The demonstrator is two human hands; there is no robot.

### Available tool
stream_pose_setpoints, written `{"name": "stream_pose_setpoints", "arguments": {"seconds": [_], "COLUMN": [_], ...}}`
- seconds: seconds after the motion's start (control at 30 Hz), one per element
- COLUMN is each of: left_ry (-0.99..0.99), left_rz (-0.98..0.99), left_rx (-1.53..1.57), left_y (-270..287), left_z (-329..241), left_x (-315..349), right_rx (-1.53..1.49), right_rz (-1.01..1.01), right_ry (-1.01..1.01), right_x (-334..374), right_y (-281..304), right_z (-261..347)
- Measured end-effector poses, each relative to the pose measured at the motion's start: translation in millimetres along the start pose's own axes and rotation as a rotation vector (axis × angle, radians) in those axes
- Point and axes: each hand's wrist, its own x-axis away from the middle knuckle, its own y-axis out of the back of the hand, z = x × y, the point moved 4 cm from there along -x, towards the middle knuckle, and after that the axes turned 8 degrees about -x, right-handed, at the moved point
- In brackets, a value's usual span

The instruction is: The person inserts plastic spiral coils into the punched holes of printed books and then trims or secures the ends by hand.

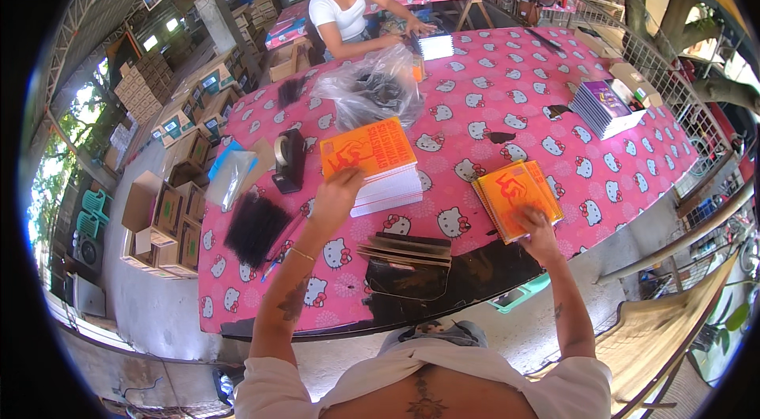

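My left hand (341,188) has its fingers closed on the near-left corner of the top orange book (372,146). That book lies on a tall stack of white page blocks (389,191), left of the middle of the pink table. Farther right, my right hand (535,227) lies with fingers stretched over a short pile of orange spiral notebooks (509,193); its palm covers their near edge. Between my arms, near the table's front edge, sits a dark open holder (408,268) with several brown dividers. Left of the stack are a black tape dispenser (289,161) and a bundle of black bristle-like strands (257,230).
A clear plastic bag (372,94) with dark contents lies beyond the stack. Purple notebooks (606,108) are piled at the right. Across the table, a person (346,19) handles another book stack (434,44). Cardboard boxes (158,213) stand on the floor at left.
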Motion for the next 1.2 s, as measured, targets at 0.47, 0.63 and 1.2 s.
{"name": "stream_pose_setpoints", "arguments": {"seconds": [0.47,0.63,1.2], "left_ry": [-0.216,-0.291,-0.345], "left_rz": [-0.029,0.043,0.137], "left_rx": [0.217,0.222,0.194], "left_y": [83.3,97.1,93.1], "left_z": [-121.9,-128.4,-137.4], "left_x": [-2.0,-8.4,3.3], "right_rx": [-0.922,-0.843,-0.757], "right_rz": [-0.029,-0.073,-0.012], "right_ry": [-0.231,-0.325,-0.264], "right_x": [3.0,9.1,13.8], "right_y": [-74.7,-70.5,-65.1], "right_z": [139.3,155.0,161.8]}}
